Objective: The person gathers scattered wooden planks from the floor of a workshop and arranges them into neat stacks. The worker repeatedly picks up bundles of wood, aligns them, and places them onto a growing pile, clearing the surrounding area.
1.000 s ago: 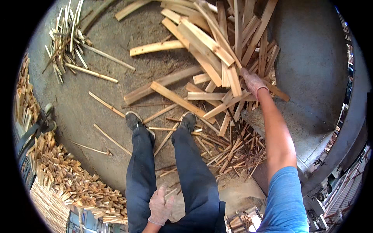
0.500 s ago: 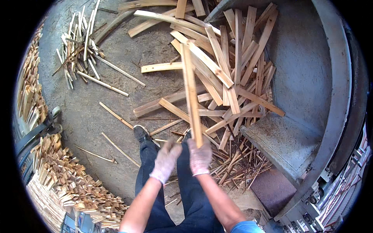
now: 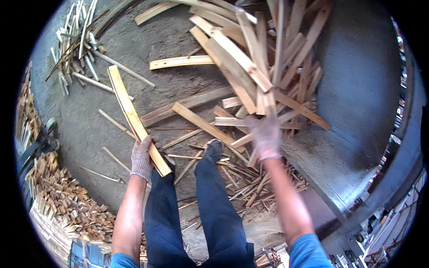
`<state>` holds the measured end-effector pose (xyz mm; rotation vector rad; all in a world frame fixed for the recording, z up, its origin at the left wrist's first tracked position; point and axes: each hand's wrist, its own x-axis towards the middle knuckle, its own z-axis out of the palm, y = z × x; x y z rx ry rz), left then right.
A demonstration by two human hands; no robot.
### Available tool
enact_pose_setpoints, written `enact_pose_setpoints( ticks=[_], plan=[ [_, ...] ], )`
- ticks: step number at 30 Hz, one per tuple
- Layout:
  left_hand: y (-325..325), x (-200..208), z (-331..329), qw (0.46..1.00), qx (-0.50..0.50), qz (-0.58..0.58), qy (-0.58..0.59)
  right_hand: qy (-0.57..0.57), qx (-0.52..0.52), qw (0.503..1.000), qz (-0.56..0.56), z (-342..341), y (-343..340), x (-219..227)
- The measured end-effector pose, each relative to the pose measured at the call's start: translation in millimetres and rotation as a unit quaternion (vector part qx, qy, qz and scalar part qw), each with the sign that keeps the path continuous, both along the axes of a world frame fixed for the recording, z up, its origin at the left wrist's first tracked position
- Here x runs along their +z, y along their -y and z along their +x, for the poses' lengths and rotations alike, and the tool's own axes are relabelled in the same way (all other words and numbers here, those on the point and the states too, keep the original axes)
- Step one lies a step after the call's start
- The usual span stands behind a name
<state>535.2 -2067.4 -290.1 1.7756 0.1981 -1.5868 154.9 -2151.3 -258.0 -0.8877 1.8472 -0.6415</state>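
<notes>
Head view: left hand (image 3: 142, 157) closed on one long plank (image 3: 134, 118), clear of the heap. Right hand (image 3: 266, 136), fingers spread, over the plank pile (image 3: 250, 76); most planks unsorted on the floor (image 3: 178, 40).

Left hand (image 3: 142, 157), gloved, grips a long pale wooden slat (image 3: 133, 117) near its lower end; above the grip the slat runs up and to the left over the grey concrete floor (image 3: 89, 129), and a short stub juts out below the fist. Right hand (image 3: 266, 135), gloved too and blurred, reaches into the heap of wooden planks (image 3: 250, 76), fingers spread among the lower boards; whether it grasps one is unclear. Between the two hands, dark trouser legs (image 3: 210, 210) and a shoe (image 3: 214, 148). Left of the gripped slat, thin pale sticks (image 3: 76, 44) lie bundled
</notes>
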Motion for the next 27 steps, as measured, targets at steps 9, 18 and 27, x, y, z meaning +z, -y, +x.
enact_pose_setpoints(
  ticks=[9, 18, 27],
  plan=[
    [-3.7, -68.0, 86.0, 0.995, -0.059, 0.045, 0.07, -0.209, 0.074, 0.963, 0.152, -115.0, 110.5, -63.3],
    [17.1, -58.0, -0.8, 0.885, -0.387, -0.006, 0.258, -0.104, 0.105, 0.956, 0.253, -77.0, 97.7, -59.3],
    [131.7, -115.0, -196.3, 0.943, -0.316, -0.096, 0.037, -0.174, 0.066, 0.967, 0.174, -64.2, 103.4, -77.8]
  ],
)
